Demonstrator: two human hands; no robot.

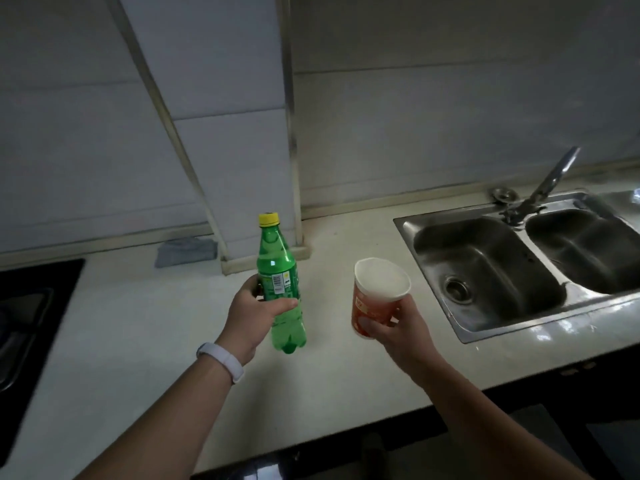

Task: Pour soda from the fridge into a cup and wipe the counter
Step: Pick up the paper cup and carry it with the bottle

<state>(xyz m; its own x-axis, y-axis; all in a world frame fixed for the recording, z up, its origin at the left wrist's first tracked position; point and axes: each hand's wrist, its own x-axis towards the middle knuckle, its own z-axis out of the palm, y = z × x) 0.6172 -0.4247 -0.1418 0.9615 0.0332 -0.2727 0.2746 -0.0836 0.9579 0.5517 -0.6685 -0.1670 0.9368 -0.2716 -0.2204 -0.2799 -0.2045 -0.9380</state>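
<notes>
Risks a spill from here: both hands busy and the yellow cap (269,219) not yet off the soda bottle (277,271), so nothing free to unscrew it. Safer to set one thing down first. Risks foam as well if opened fast, and a crushed or tipped cup (375,299) if squeezed while pouring, thin paper by the look of it.

Grips the bottle round its label with the left hand (258,311), fingers and thumb curled about it, upright, well left of the sink (405,223). Pinches the cup low on its wall with the right hand (398,327), thumb in front and fingers behind, mouth tipped toward the camera, nothing visible inside, just left of the sink's rim.

Bottle base touching the surface (173,323) or just above it — cannot tell.

Farther out: a grey cloth (187,251) lying against the wall, well left of the sink and beyond the bottle — handy for the wiping. A tap (550,178) at the sink's back edge.
</notes>
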